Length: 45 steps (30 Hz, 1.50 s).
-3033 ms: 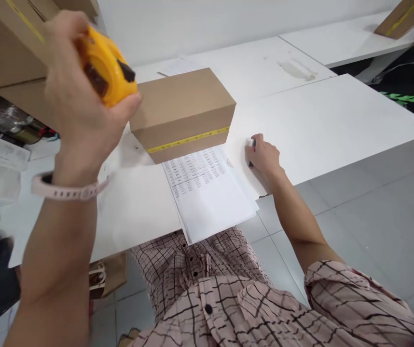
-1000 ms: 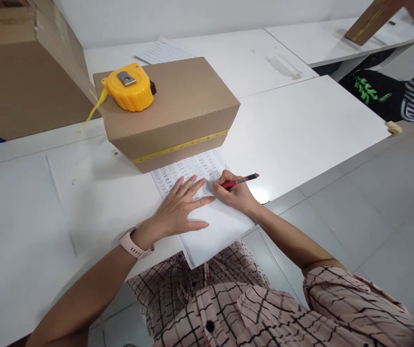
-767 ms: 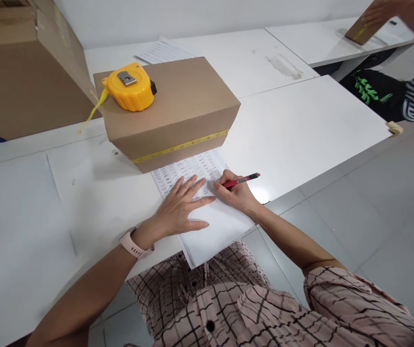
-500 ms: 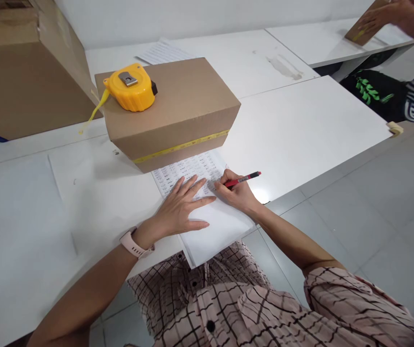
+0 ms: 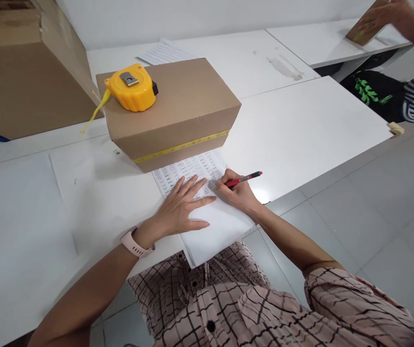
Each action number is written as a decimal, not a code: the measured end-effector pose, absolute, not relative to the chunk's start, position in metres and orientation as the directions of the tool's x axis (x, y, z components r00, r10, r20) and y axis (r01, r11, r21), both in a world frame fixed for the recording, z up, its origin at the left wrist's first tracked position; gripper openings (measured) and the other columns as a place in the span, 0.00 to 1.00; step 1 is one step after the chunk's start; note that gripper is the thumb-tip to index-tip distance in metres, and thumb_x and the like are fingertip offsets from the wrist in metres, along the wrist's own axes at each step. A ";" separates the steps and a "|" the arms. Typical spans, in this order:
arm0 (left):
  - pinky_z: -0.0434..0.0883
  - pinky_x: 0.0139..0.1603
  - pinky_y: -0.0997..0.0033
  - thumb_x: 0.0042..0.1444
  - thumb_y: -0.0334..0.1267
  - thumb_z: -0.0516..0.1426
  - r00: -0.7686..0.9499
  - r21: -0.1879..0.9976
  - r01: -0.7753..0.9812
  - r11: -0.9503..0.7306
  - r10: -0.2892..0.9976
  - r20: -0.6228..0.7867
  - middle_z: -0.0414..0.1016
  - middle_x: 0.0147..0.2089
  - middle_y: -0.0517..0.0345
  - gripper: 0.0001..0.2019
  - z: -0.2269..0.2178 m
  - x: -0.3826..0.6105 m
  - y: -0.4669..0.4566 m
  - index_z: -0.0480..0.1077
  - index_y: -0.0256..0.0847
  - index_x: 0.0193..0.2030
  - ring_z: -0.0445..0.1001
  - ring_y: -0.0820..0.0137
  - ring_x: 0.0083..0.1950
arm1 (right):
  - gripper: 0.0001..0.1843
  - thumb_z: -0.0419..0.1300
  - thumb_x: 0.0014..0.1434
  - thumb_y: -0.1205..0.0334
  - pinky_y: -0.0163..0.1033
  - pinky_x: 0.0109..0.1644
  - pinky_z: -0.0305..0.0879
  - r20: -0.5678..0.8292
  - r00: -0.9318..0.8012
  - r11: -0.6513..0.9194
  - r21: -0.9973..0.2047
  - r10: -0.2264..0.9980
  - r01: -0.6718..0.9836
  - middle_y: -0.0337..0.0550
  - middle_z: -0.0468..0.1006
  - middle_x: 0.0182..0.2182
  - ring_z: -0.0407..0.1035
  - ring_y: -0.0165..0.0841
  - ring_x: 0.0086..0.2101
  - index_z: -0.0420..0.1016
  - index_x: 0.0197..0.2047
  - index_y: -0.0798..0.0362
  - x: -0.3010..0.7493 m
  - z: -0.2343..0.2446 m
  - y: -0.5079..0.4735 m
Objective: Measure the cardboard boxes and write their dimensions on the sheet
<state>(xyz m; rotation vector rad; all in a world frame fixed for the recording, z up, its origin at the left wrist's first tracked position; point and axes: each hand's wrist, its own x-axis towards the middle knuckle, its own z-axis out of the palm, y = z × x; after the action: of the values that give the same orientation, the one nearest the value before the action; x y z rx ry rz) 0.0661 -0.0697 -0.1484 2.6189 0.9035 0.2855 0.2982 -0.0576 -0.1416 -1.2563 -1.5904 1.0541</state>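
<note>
My left hand point(image 5: 183, 205) lies flat with fingers spread on a sheet of paper point(image 5: 217, 231) covered with handwriting in its upper part. My right hand point(image 5: 238, 193) grips a red pen point(image 5: 243, 179) with a black end, its tip side down at the written rows; the tip itself is hidden by the fingers. The paper's lower edge hangs over the table edge toward my lap. Just beyond it stands a closed cardboard box point(image 5: 174, 96) with yellow tape along its side, covering the paper's top. On the box rests a yellow tape measure point(image 5: 132, 89) with a bit of blade out.
A large cardboard box point(image 5: 7, 86) stands at the far left. Printed sheets point(image 5: 163, 51) lie behind the nearer box on the white table point(image 5: 294, 125). At the upper right, another person's hand point(image 5: 375, 18) touches a small carton point(image 5: 364, 31). A black bag point(image 5: 369, 94) sits below.
My hands, the pen and the paper stay almost where they were. A dark object has come into view at the right edge, over the floor.
</note>
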 end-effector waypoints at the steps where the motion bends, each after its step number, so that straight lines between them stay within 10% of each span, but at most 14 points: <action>1: 0.42 0.77 0.35 0.59 0.58 0.64 0.775 0.391 0.556 -0.734 0.627 0.074 0.44 0.82 0.53 0.35 -0.149 0.066 -0.070 0.66 0.55 0.71 0.42 0.45 0.81 | 0.19 0.63 0.60 0.58 0.39 0.30 0.49 0.109 -0.148 0.148 -0.947 0.983 0.284 0.32 0.58 0.22 0.51 0.28 0.25 0.56 0.25 0.48 0.298 -0.141 -0.058; 45: 0.41 0.77 0.35 0.59 0.59 0.63 0.777 0.386 0.571 -0.725 0.628 0.030 0.44 0.81 0.50 0.34 -0.146 0.066 -0.070 0.66 0.54 0.71 0.41 0.45 0.81 | 0.15 0.61 0.59 0.63 0.38 0.30 0.50 0.148 -0.139 0.184 -0.936 0.979 0.301 0.32 0.58 0.22 0.53 0.28 0.26 0.58 0.26 0.49 0.302 -0.149 -0.056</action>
<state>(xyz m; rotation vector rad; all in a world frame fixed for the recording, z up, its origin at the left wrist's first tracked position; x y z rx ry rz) 0.0660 -0.0701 -0.1461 2.6130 0.9150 0.2244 0.3016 -0.0564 -0.1494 -1.2485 -1.6026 0.9952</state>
